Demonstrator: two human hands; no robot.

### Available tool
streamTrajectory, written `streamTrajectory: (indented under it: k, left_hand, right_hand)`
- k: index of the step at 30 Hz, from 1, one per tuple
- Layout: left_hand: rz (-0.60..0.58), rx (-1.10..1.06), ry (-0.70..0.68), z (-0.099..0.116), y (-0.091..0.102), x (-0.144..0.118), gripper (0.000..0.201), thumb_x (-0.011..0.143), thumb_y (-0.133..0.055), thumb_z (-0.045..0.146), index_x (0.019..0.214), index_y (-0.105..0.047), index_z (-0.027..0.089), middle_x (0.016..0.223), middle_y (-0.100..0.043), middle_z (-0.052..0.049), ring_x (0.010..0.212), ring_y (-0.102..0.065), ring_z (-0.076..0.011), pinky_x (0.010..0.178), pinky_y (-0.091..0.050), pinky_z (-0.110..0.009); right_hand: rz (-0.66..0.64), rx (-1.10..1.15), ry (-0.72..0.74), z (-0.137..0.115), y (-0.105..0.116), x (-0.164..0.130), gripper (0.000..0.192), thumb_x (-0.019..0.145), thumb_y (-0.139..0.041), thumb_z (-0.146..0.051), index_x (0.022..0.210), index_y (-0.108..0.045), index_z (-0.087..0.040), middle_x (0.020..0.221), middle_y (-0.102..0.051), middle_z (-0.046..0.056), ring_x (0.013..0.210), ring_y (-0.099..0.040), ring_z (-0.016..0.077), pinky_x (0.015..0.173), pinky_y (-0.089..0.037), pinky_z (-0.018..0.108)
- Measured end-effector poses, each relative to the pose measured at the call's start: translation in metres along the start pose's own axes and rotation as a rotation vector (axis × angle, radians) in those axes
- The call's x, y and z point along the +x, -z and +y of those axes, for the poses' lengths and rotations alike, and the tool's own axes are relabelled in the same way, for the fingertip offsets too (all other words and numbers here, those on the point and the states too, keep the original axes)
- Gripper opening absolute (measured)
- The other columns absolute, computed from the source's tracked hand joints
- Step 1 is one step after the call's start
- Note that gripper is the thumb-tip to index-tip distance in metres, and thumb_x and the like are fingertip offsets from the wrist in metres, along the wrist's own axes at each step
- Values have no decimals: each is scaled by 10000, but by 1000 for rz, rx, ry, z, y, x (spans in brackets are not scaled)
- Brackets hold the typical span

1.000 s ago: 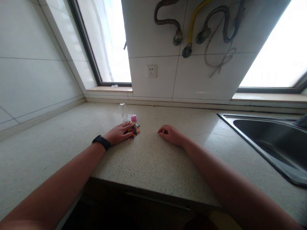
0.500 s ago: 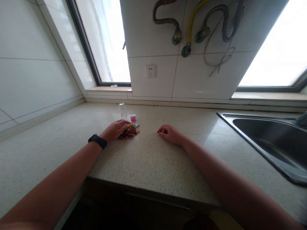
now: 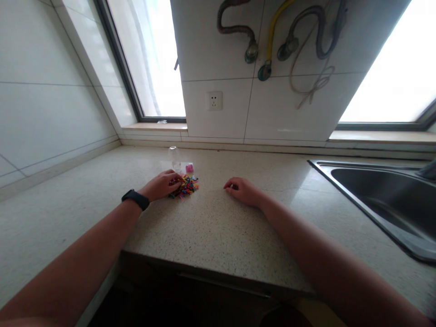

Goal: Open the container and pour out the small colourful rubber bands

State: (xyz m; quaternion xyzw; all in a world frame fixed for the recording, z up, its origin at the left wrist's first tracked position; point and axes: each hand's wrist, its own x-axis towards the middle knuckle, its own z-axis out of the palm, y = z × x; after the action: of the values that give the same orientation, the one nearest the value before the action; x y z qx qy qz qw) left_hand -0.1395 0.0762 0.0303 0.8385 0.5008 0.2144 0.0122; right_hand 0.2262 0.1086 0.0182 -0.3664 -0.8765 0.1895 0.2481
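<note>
A heap of small multicoloured plastic pieces (image 3: 188,187) lies on the speckled counter, too small to tell their exact kind. My left hand (image 3: 167,183), with a dark watch (image 3: 136,199) on its wrist, rests at the heap's left side. Its fingers bend over the pieces, and the thumb stands apart from them. Right of the heap, my right hand (image 3: 241,190) lies on the counter with curled fingers, thumb and forefinger tips together; whatever may be between them is hidden. Behind the heap are a clear plastic container (image 3: 174,158) and a pink object (image 3: 189,168).
A steel sink (image 3: 381,195) is set into the counter (image 3: 211,231) at the right. The counter's front edge runs below my forearms. On the tiled back wall are a socket (image 3: 214,101), hoses with valves (image 3: 251,51) and a yellow pipe (image 3: 270,34), between two windows.
My left hand has drawn back slightly to the left, and its fingers are more bent, showing more of the heap. My right hand stays in nearly the same place.
</note>
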Motion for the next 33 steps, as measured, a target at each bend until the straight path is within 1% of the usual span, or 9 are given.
streamTrajectory:
  k: [3, 5, 10, 15, 21, 28, 33]
  left_hand:
    - [-37, 27, -17, 5, 4, 0, 426, 918, -515, 458, 1245, -614, 204, 1150, -555, -88, 1036, -550, -192, 969, -424, -330]
    - [-60, 44, -20, 7, 5, 0, 473, 912, -517, 480, 1300, -587, 218, 1176, -546, -94, 1066, -540, -205, 991, -411, -343]
    - [-120, 79, -10, 12, 5, 0, 520, 887, -528, 506, 1329, -578, 237, 1201, -523, -113, 1072, -534, -237, 1011, -395, -385]
    - [-143, 66, 20, 14, 5, 0, 530, 876, -537, 519, 1324, -569, 238, 1190, -532, -108, 1010, -560, -221, 966, -423, -366]
    - [-125, 57, 77, 8, 1, 2, 464, 844, -567, 475, 1239, -608, 235, 1166, -558, -82, 940, -583, -201, 899, -448, -338]
    - [-81, 81, 56, 10, 3, 3, 359, 838, -557, 432, 1106, -640, 208, 1069, -595, -68, 897, -581, -192, 839, -449, -318]
    - [-46, 93, 73, 13, 6, 3, 259, 819, -574, 386, 969, -649, 189, 935, -620, -47, 821, -566, -179, 748, -434, -302]
  right_hand:
    - [0, 2, 0, 0, 0, 0, 199, 862, -583, -245, 985, -696, -138, 958, -651, 71, 829, -573, 126, 767, -423, 243]
    - [0, 5, 2, 1, 0, 0, 199, 861, -582, -247, 986, -695, -140, 957, -651, 69, 826, -572, 126, 762, -423, 244]
    - [-4, 13, -2, 2, -1, 1, 205, 860, -578, -252, 989, -694, -143, 954, -651, 73, 813, -570, 126, 752, -421, 244]
    - [-7, 13, -6, 0, -1, 1, 208, 859, -576, -249, 990, -696, -141, 951, -652, 69, 813, -569, 123, 746, -421, 238]
    - [-4, 16, -2, -1, -2, 1, 203, 856, -576, -240, 985, -694, -137, 951, -651, 74, 811, -568, 125, 750, -424, 241]
    - [-7, 17, -2, 1, -2, 2, 204, 860, -577, -245, 992, -694, -141, 960, -653, 74, 824, -575, 128, 763, -429, 246]
    - [-12, 18, -12, 1, -2, 1, 202, 856, -584, -241, 993, -698, -143, 952, -654, 67, 812, -574, 123, 752, -433, 242]
